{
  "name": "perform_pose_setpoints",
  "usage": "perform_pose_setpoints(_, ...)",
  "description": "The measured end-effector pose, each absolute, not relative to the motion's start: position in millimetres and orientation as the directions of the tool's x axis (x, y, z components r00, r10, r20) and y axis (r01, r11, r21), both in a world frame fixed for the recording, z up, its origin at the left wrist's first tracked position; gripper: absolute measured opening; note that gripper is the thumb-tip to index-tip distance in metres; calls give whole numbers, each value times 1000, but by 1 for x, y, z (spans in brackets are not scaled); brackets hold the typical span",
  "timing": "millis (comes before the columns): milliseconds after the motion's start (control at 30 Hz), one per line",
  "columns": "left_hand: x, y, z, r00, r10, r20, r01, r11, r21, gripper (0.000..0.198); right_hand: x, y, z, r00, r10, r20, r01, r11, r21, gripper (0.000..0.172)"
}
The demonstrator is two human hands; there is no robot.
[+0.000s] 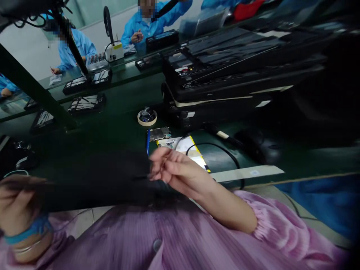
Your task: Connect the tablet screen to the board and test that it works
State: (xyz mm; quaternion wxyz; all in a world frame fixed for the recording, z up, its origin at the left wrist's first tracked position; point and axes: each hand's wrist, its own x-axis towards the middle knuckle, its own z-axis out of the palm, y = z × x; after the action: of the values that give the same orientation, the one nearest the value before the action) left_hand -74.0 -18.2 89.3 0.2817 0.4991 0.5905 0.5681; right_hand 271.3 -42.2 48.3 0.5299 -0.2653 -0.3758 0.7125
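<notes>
My left hand is at the lower left, smeared by motion, with its fingers curled. A blurred dark shape runs along its fingers; I cannot make out what it is. A large, flat, dark surface spans the space between my hands, its details lost in blur. My right hand is closed, fingertips pinched together by a thin dark thing too blurred to name. Just beyond it lie a blue stick, a circuit board and a white sheet with yellow edges.
Stacked black trays of parts stand at the right. A tape roll holds small items. A black cable curves near a pale tape strip. A green post slants at left. Co-workers in blue sit across the bench.
</notes>
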Motion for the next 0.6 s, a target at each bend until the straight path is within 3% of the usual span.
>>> perform_pose_setpoints(67,-57,1,78,-349,936,56,177,7,984,25,278,-49,44,-94,995,-32,-448,-71,-891,38)
perform_pose_setpoints(167,-43,17,55,-266,930,-254,100,289,952,37,284,-57,30,110,992,59,13,57,-998,35)
perform_pose_setpoints(267,-44,18,34,-300,915,-271,130,320,938,39,281,-60,16,42,993,112,393,87,-915,37)
perform_pose_setpoints(367,-56,13,23,-326,909,-261,128,316,940,39,273,-59,13,-108,992,70,448,111,-887,40)
perform_pose_setpoints(467,-71,7,24,-323,903,-284,82,326,942,38,265,-57,15,-184,980,77,384,144,-912,37)
perform_pose_setpoints(600,-80,2,32,-444,852,-279,66,342,937,33,256,-51,12,-238,968,79,284,147,-948,39)
